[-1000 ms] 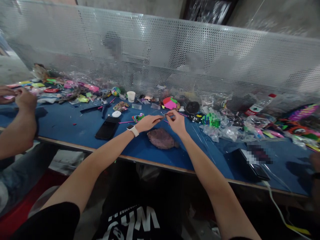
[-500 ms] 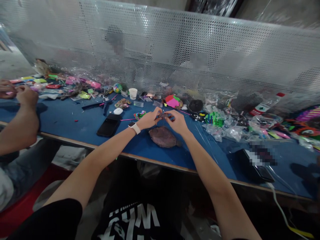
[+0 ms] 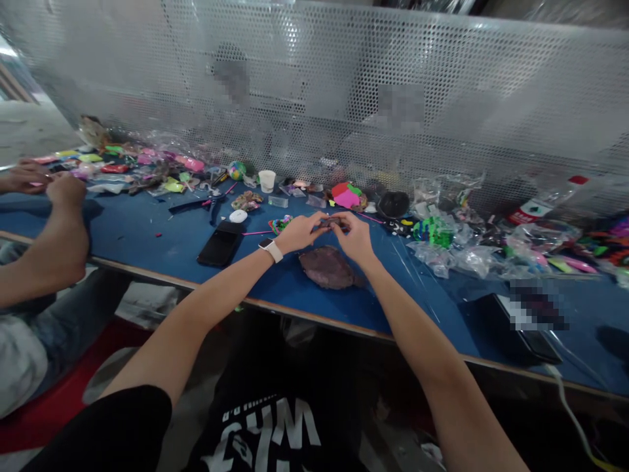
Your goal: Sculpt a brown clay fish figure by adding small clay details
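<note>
My left hand (image 3: 301, 234) and my right hand (image 3: 354, 237) meet above the table, fingers closed in a pinch. Between the fingertips is a small dark piece of what looks like modelling clay (image 3: 332, 223), mostly covered by the fingers. Just below them on the table lies a larger brownish-purple, flattened oval lump (image 3: 328, 267), pointed towards its right end. Beyond my left wrist sits a small multicoloured piece (image 3: 280, 225) with a pink stick (image 3: 256, 233).
A black phone (image 3: 220, 244) and white oval case (image 3: 238, 216) lie left on the blue table (image 3: 275, 288). Behind stand a white cup (image 3: 266, 181) and perforated metal screen (image 3: 314, 98). Plastic bags (image 3: 474, 261) and a black device (image 3: 514, 331) are right. Another person's hands (image 3: 63, 187) work far left.
My fingertips have drawn closer together around the dark piece, hiding more of it. The whole view has shifted slightly, so the table's things appear further right. The oval lump stays on the table.
</note>
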Demonstrator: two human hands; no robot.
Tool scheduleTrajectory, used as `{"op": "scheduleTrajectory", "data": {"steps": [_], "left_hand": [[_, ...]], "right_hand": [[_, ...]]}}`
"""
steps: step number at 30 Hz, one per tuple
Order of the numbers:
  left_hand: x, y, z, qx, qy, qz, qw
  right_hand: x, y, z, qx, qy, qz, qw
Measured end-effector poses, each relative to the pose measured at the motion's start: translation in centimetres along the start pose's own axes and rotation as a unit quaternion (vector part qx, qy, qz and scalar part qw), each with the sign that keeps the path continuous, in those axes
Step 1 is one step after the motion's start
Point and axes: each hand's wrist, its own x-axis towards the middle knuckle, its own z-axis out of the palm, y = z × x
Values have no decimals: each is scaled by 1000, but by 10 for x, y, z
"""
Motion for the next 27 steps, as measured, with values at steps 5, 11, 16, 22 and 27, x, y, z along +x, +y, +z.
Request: {"op": "scheduleTrajectory", "data": {"steps": [5, 11, 16, 22, 27], "left_hand": [[-1, 12, 2, -96, -10, 4, 995], [1, 10, 6, -131, 15, -1, 991], [3, 5, 10, -158, 33, -20, 987], [0, 7, 7, -167, 37, -15, 985], [1, 5, 6, -152, 26, -16, 988]], "right_hand": [[5, 6, -9, -4, 52, 14, 999], [6, 10, -18, -37, 163, 30, 985], [3, -2, -16, -18, 158, 20, 987], [-2, -17, -5, -26, 91, -36, 995], [-6, -13, -3, 34, 45, -28, 998]]}}
